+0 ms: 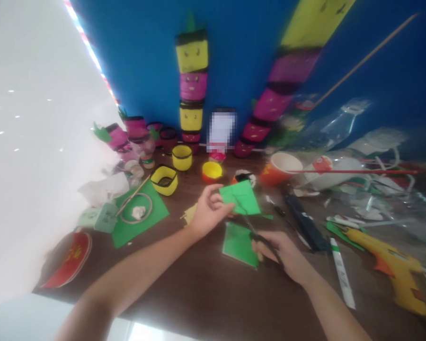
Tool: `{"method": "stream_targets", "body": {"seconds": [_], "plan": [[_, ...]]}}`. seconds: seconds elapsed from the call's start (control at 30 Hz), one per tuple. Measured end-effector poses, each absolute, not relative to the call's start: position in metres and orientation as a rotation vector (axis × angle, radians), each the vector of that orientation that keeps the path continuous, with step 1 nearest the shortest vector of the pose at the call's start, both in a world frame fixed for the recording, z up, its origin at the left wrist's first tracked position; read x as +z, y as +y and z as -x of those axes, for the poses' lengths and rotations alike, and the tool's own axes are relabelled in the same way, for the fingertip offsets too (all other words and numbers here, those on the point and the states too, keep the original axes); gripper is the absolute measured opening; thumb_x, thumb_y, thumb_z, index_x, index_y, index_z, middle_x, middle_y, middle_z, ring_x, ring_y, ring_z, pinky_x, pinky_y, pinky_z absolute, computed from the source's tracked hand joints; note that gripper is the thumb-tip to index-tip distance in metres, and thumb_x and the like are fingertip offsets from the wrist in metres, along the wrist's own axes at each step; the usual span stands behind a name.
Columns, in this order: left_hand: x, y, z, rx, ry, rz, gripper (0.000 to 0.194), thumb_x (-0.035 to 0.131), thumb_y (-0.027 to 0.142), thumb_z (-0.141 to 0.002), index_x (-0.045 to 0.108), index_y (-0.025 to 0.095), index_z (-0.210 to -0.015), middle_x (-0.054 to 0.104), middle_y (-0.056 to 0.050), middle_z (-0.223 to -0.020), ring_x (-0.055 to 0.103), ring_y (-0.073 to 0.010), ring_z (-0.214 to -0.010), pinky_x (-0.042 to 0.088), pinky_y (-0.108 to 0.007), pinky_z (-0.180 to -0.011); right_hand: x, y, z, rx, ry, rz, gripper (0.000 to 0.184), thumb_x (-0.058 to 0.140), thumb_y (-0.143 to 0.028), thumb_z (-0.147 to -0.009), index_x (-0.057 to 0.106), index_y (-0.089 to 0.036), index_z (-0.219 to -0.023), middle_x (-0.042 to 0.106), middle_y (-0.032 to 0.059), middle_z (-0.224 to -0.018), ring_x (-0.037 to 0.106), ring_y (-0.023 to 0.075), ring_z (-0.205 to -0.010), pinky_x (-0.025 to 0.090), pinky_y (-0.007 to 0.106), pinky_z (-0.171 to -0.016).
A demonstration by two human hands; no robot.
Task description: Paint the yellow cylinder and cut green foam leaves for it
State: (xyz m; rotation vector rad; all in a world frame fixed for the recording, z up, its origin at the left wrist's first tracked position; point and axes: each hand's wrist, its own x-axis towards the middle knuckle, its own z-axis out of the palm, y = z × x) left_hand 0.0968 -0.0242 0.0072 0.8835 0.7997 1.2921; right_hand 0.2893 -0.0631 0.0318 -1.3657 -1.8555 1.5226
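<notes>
My left hand (208, 211) pinches a small green paper sheet (242, 196) by its left edge and holds it above the brown table (199, 289). My right hand (282, 253) is closed round black-handled scissors (252, 227), whose blades reach up into the green sheet. A second green piece (238, 244) lies flat on the table under the scissors, between both hands.
A yellow glue gun (390, 263) lies at the right, next to a white stick (341, 274) and a black bar (303, 222). Yellow cups (181, 157), a green sheet with a ring (137, 213), stacked painted containers (192, 85) and plastic bottles (337, 125) crowd the back against the blue wall.
</notes>
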Motion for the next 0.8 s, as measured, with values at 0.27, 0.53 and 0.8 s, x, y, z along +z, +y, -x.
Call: {"method": "stream_targets", "body": {"seconds": [0.27, 0.53, 0.8], "plan": [[0.0173, -0.0278, -0.0969, 1.183, 0.774, -0.833, 0.063, 0.081, 0.032, -0.056, 0.044, 0.018, -0.105, 0.065, 0.002, -0.069, 0.064, -0.0114, -0.052, 0.051, -0.021, -0.052, 0.0332, -0.0638, -0.2880, 1.521, -1.867, 1.314, 0.054, 0.048, -0.067, -0.075, 0.053, -0.017, -0.056, 0.046, -0.0009, -0.050, 0.041, 0.0114, -0.048, 0.036, 0.025, -0.048], [0.0111, -0.0270, -0.0966, 1.175, 0.772, -0.895, 0.042, 0.077, 0.039, -0.062, 0.050, 0.016, -0.084, 0.066, 0.002, -0.070, 0.066, -0.0124, -0.059, 0.055, -0.025, -0.058, 0.0297, -0.0624, -0.2907, 1.487, -1.892, 1.307, 0.054, 0.045, -0.068, -0.076, 0.054, -0.017, -0.059, 0.052, 0.0005, -0.052, 0.047, 0.0134, -0.052, 0.038, 0.026, -0.052], [0.0131, -0.0277, -0.0952, 1.182, 0.804, -0.940, 0.039, 0.077, 0.041, -0.061, 0.054, 0.015, -0.080, 0.066, 0.002, -0.067, 0.065, -0.0134, -0.057, 0.054, -0.026, -0.058, 0.0307, -0.0626, -0.2890, 1.501, -1.855, 1.314, 0.055, 0.046, -0.070, -0.075, 0.056, -0.017, -0.062, 0.056, 0.0022, -0.057, 0.052, 0.0161, -0.056, 0.041, 0.029, -0.056]]}}
